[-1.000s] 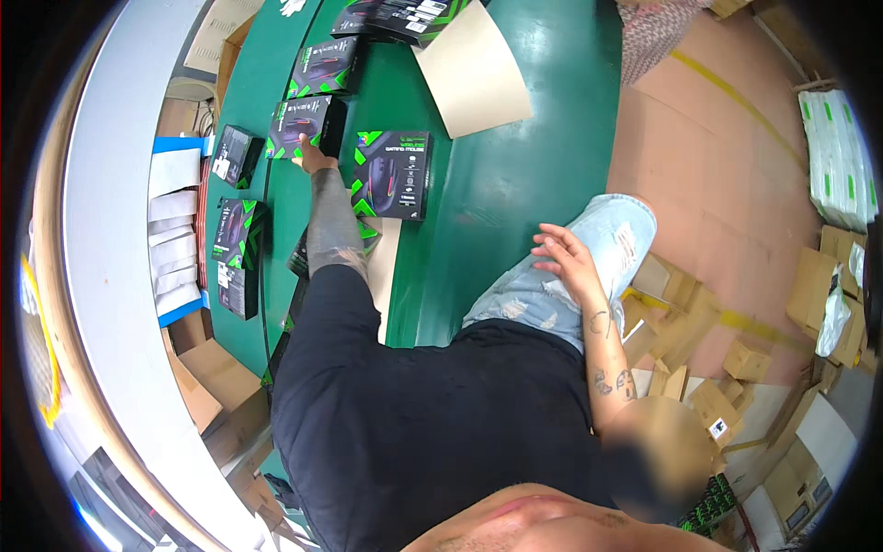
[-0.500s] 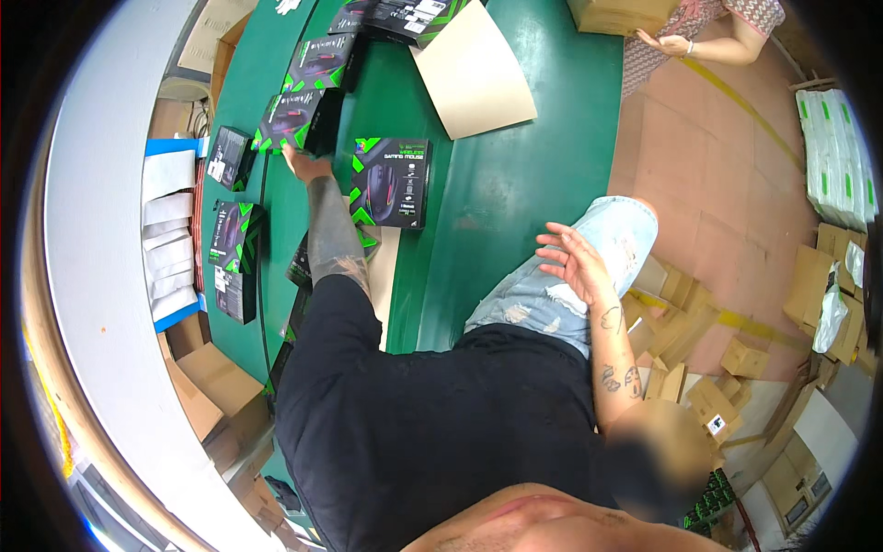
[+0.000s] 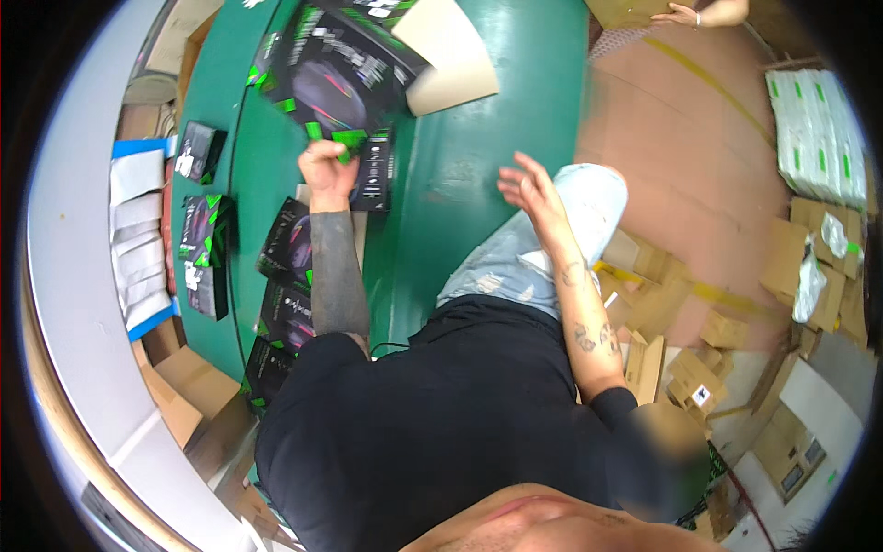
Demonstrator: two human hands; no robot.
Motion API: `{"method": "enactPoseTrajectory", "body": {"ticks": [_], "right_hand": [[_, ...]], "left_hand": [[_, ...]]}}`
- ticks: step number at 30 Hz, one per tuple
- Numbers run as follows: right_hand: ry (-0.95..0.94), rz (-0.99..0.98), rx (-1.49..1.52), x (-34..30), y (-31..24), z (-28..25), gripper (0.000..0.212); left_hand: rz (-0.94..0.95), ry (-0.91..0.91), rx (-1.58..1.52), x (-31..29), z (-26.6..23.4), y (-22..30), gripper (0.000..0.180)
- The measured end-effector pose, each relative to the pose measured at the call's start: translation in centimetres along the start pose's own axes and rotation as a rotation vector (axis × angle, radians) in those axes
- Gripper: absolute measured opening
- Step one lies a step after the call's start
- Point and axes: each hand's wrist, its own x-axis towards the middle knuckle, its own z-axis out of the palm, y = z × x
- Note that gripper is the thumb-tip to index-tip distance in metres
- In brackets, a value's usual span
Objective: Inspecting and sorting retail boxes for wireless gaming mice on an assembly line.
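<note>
My left hand [image 3: 328,170] grips the near edge of a black and green gaming mouse box [image 3: 336,78], which is lifted above the table and smeared by motion. Partly hidden beneath it, a second mouse box [image 3: 375,173] lies on the green table [image 3: 441,193]. My right hand [image 3: 533,191] hovers over the table's right side, near my knee, its fingers apart and nothing in it. Beside my left forearm lie several more mouse boxes [image 3: 292,241].
Farther left stand small black boxes [image 3: 200,152]. A beige cardboard sheet [image 3: 451,55] rests at the far side. Another person's hand [image 3: 679,16] touches a carton [image 3: 630,11] at the far right. Cartons [image 3: 704,377] and wrapped white stacks [image 3: 817,138] stand on the right-hand floor.
My left hand has picked up a mouse box from the far left and brought it nearer and rightward, over the box on the table. My right hand stays raised and apart.
</note>
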Motion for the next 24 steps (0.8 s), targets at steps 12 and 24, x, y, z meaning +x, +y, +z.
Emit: {"method": "enactPoseTrajectory", "body": {"ticks": [12, 24], "right_hand": [[0.150, -0.247, -0.176, -3.9, -3.6, -0.5, 0.081], [0.216, -0.505, -0.198, -4.5, -0.6, 0.6, 0.070]], "left_hand": [[0.831, -0.331, 1.537, -1.1, 14.2, -9.4, 0.054], [0.065, -1.190, -0.440, 4.2, 11.2, -6.7, 0.071]]}}
